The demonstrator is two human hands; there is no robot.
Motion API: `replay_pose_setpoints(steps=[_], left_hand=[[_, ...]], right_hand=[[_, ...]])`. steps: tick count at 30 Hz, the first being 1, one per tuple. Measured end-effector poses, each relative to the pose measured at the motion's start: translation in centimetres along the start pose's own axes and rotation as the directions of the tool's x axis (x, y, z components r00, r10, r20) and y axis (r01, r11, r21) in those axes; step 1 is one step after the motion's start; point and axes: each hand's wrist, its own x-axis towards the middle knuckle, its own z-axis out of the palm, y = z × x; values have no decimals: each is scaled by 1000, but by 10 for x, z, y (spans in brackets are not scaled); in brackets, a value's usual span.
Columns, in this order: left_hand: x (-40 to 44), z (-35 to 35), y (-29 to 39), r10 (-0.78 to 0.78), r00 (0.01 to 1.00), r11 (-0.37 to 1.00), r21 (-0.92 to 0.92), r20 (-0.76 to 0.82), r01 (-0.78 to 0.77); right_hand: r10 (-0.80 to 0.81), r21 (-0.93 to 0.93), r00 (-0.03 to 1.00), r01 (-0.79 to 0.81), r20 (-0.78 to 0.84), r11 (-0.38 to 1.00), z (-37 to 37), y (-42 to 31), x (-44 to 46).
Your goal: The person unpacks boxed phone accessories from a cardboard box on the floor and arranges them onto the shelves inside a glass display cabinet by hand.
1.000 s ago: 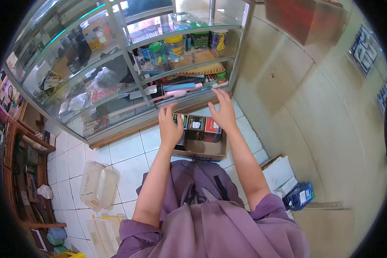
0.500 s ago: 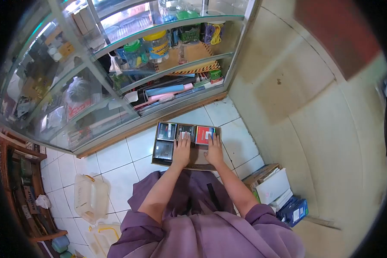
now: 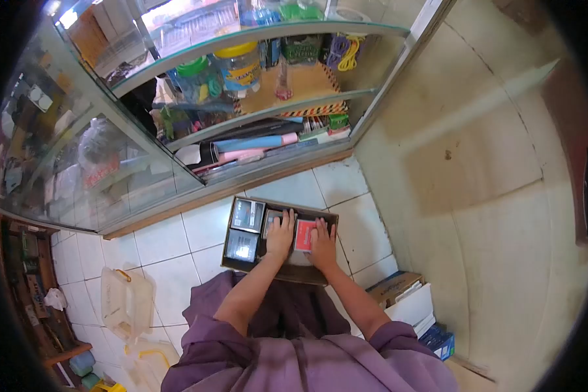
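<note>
A shallow cardboard box (image 3: pixel 281 274) on the floor holds several small packs. Two dark packs, an upper one (image 3: pixel 247 214) and a lower one (image 3: pixel 242 244), fill its left side. My left hand (image 3: pixel 281 238) lies over a greyish pack (image 3: pixel 270 224) in the middle, fingers stretched out and hiding much of it. A red pack (image 3: pixel 304 234) sits right of that hand. My right hand (image 3: pixel 323 247) touches the red pack's right side with its fingers apart. The bottom of the cardboard box between my hands is mostly covered.
A glass display case (image 3: pixel 242 147) with jars and rolled sheets stands ahead. To the left on the tiles lie a clear plastic container (image 3: pixel 128 302) and another with a yellow handle (image 3: pixel 151 358). Cartons and a white box (image 3: pixel 408 307) lean by the right wall (image 3: pixel 438 255).
The red pack and the middle pack now sit lower in the cardboard box, nearer me. My fingers have shifted on them. The camera view has also moved slightly.
</note>
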Motion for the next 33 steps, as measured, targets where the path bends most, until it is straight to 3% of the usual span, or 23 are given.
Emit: replay_pose_setpoints(steps=[1,3,5,7,9,11,14,16,19,22,27,31,33], left_hand=[[2,-3,1,-20,997,999,-36,75,22],[-3,-15,-1,23,998,1000,11,-52,-22],[-14,-45,1,162,986,982,94,37,-165],[-24,-43,5,150,987,989,20,-54,-149],[-38,-61,9,156,988,987,-32,-6,-157],[-49,-65,11,163,965,981,-75,-206,-182],[-76,-139,10,183,974,982,-29,-136,-189],[-90,-169,7,191,966,979,-31,-176,-199],[-104,-206,-1,204,940,973,-52,-274,-226],[-121,-264,-14,273,887,962,124,-373,-244],[-137,-348,-41,277,794,960,186,-542,-208],[-146,-421,-56,275,707,960,232,-652,-160],[-152,-454,-62,279,648,958,255,-708,-134]], right_hand=[[15,25,1000,-16,4,1000,-1,-3,0],[18,45,1000,-17,-24,999,-9,-9,-3],[57,148,996,-46,-70,988,-16,-10,-15],[58,174,995,-42,-85,984,-26,-11,-29],[63,203,994,-42,-95,978,-45,-14,-40],[117,223,991,-98,-71,970,-78,-24,-57],[119,242,976,-73,-181,968,-104,-37,-71],[101,262,956,-27,-274,965,-128,-51,-79],[97,261,908,15,-408,965,-170,-74,-85],[70,275,827,104,-558,956,-213,-97,-86],[88,342,741,199,-666,918,-283,-133,-77],[72,317,615,300,-785,900,-333,-161,-56],[73,276,504,339,-861,899,-362,-178,-48]])
